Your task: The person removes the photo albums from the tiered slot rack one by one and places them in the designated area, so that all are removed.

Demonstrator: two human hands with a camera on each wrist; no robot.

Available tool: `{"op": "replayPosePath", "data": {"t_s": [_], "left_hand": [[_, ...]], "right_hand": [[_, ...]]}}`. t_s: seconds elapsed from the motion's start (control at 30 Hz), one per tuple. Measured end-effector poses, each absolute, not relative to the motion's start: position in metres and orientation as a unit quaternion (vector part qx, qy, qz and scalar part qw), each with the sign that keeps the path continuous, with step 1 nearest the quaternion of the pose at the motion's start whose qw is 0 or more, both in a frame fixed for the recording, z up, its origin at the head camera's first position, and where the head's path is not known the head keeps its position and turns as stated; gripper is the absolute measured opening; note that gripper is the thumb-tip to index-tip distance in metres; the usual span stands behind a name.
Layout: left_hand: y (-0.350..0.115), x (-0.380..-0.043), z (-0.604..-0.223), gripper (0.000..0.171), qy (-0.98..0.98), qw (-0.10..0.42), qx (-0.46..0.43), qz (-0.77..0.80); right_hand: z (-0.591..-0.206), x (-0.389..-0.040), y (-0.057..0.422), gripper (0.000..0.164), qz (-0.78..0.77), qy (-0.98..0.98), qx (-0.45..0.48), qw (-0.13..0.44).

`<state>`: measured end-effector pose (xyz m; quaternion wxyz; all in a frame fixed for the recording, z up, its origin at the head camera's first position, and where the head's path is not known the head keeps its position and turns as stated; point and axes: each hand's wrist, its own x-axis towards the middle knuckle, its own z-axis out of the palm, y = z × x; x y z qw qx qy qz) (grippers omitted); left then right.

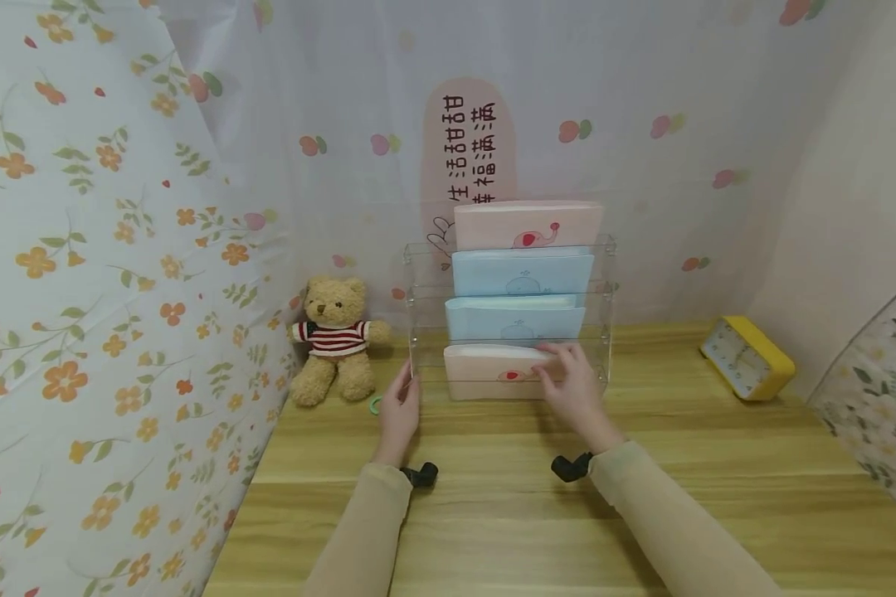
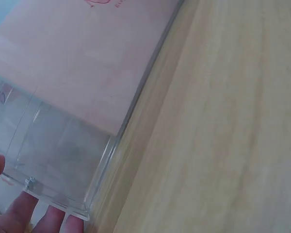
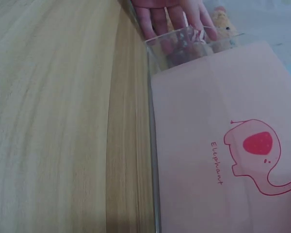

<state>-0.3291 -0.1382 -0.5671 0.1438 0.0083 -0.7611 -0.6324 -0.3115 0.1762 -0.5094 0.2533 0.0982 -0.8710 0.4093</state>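
Observation:
A clear acrylic file rack (image 1: 431, 352) stands upright on the wooden table with its tiers stepping up toward the back. My left hand (image 1: 401, 410) grips its left side, thumb on one face and fingers (image 2: 52, 217) around the outer edge. In the lowest, front tier sits a pink folder (image 3: 203, 102) printed with a red elephant and the word "Elephant". At this folder's top edge, toward its right, my right hand (image 1: 573, 394) pinches it, thumb on the front. Behind are two light blue folders (image 1: 478, 319) with whale prints, and a taller pink elephant folder (image 1: 493, 225) at the back.
Left of the rack a teddy bear (image 1: 333, 342) in a striped sweater sits against the curtain. A small green ring (image 1: 375, 405) lies beside my left hand. A yellow clock (image 1: 748, 356) stands at the right. Floral cloth (image 1: 119, 332) borders the table on the left.

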Motion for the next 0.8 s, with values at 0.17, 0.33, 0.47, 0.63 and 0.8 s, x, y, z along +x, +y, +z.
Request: {"op": "replayPosePath", "data": {"t_s": [0.17, 0.33, 0.47, 0.63, 0.8], "left_hand": [[-0.1422, -0.3296, -0.5689, 0.045, -0.743, 0.138, 0.024, -0.655], [-0.1421, -0.3306, -0.5686, 0.043, -0.742, 0.137, 0.034, -0.655], [-0.1419, -0.3311, -0.57, 0.043, -0.753, 0.151, 0.031, -0.64], [-0.1426, -0.3315, -0.573, 0.043, -0.76, 0.157, 0.019, -0.631], [-0.143, -0.3322, -0.5757, 0.044, -0.761, 0.152, 0.018, -0.631]], "right_hand": [[-0.5086, -0.3107, 0.1735, 0.037, 0.423, -0.87, 0.093, 0.234], [-0.5038, -0.3093, 0.172, 0.038, 0.435, -0.869, 0.078, 0.222], [-0.5034, -0.3092, 0.1711, 0.036, 0.439, -0.868, 0.071, 0.221], [-0.507, -0.3096, 0.17, 0.033, 0.422, -0.872, 0.068, 0.239], [-0.51, -0.3081, 0.1681, 0.032, 0.412, -0.876, 0.059, 0.243]]}}
